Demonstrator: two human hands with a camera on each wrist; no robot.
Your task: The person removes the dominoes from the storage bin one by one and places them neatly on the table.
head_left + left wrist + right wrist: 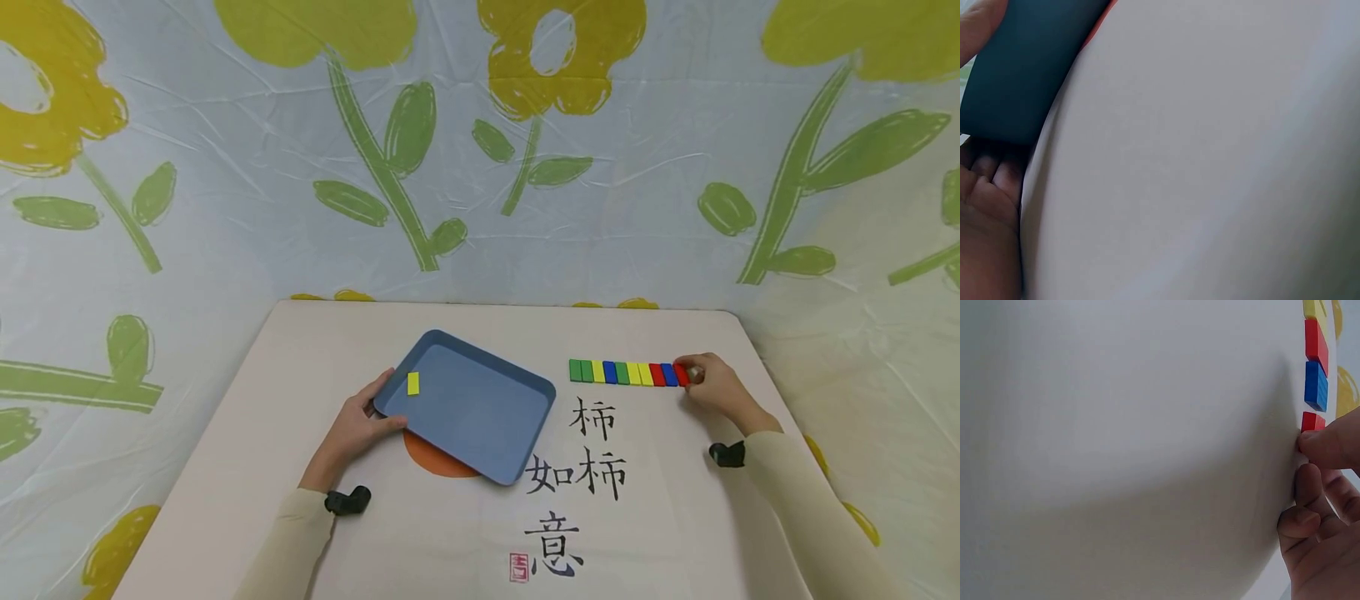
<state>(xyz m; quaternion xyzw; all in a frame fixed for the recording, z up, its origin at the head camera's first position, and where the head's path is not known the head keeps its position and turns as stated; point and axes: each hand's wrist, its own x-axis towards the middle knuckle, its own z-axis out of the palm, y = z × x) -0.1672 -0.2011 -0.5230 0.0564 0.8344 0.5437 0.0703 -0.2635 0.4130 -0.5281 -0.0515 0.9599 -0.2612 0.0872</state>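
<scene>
My left hand [363, 423] grips the left corner of a blue rectangular tray [480, 408], which sits turned at an angle on the table. In the left wrist view, the thumb [977, 28] lies along the tray's side [1016, 81] and the other fingers are curled by its corner. One yellow block [413, 383] lies inside the tray near the left rim. At the right, my right hand [716, 387] pinches the red block [1312, 421] that ends a straight row of green, yellow, blue and red blocks [622, 372]. A small gap parts this block from its blue neighbour [1315, 386].
The pale table cover [420, 550] bears black brush characters [555, 546] and a small red seal print [519, 567]. Part of an orange printed shape [438, 457] shows beneath the tray's front edge. A flower-patterned curtain [480, 250] stands behind and at both sides of the table.
</scene>
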